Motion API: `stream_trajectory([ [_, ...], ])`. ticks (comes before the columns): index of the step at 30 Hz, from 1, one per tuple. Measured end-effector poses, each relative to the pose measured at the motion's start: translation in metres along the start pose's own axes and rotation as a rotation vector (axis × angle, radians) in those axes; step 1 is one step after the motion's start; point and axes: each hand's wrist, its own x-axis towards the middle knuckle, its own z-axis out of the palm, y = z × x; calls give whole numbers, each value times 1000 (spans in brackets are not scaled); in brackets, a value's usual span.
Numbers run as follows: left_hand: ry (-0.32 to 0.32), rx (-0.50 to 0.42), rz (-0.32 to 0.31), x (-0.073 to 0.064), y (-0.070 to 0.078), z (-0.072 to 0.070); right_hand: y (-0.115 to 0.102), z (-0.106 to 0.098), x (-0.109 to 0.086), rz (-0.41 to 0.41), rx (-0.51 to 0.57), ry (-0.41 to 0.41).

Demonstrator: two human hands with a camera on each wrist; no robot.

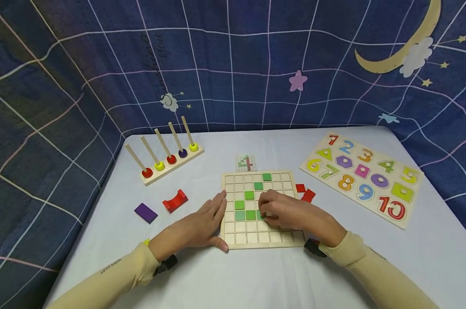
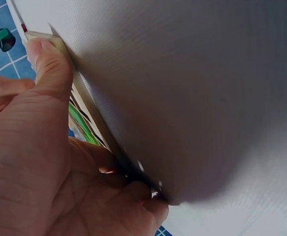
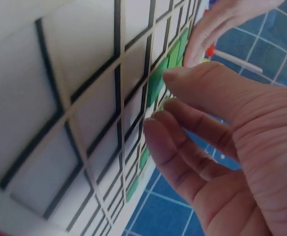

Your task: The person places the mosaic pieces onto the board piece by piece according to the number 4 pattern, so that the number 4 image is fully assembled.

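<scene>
A wooden grid board (image 1: 263, 246) lies flat on the table, with several green square tiles (image 1: 249, 195) in its cells. My left hand (image 1: 202, 221) rests along the board's left edge, fingers extended, thumb by the near left corner. Over the middle of the grid is my right hand (image 1: 284, 210), its fingers bent. In the right wrist view its thumb tip touches a green tile (image 3: 157, 83) lying in a cell, and nothing shows between thumb and fingers. Behind the board lies a small pattern card (image 1: 246, 163) with green and red squares.
Red tiles (image 1: 300, 188) lie right of the board. A peg stand (image 1: 175, 162) with coloured rings stands back left. Nearer are a red arch block (image 1: 175, 201), a purple block (image 1: 145, 213) and a partly hidden yellow piece (image 1: 146, 242). A number puzzle (image 1: 362, 178) lies at right.
</scene>
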Motion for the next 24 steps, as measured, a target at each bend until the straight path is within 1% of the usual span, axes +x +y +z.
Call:
stream_trajectory([
  [5,0,-2,-8,0,1,2,6,-6,-8,5,21,42],
  [10,9,8,3,-1,1,2,22,-13,-18,2,20,70],
  [13,15,19,5,0,1,2,36,-17,-26,27,35,98],
  [19,20,25,5,-1,1,2,63,-22,-39,105,85,156],
  [24,24,33,8,0,0,3,79,-23,-47,139,94,167],
])
